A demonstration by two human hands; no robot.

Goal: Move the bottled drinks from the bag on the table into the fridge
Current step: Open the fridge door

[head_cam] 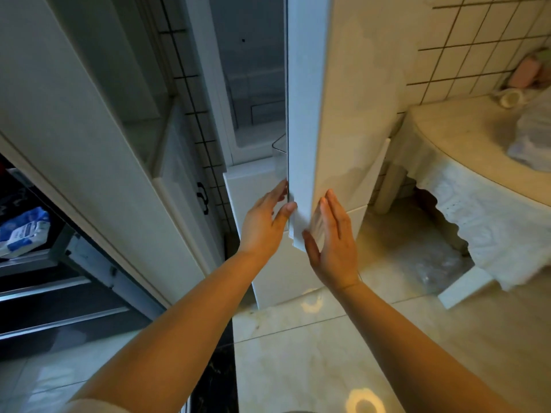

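Observation:
The white fridge door (304, 114) stands partly ajar in the middle of the view, and a dim shelf interior (256, 93) shows through the gap. My left hand (265, 222) is at the door's left edge, fingers reaching behind it and thumb on the edge. My right hand (334, 236) lies flat with straight fingers against the door's outer face near its lower corner. A pale plastic bag (533, 135) sits on the table (465, 162) at the right. No bottle is visible.
A tall white cabinet (98, 138) with a glass door stands close on the left. A dark rack with a blue-white packet (24, 231) lies at the lower left. The cloth-covered table fills the right. Glossy floor tiles (313, 353) lie below.

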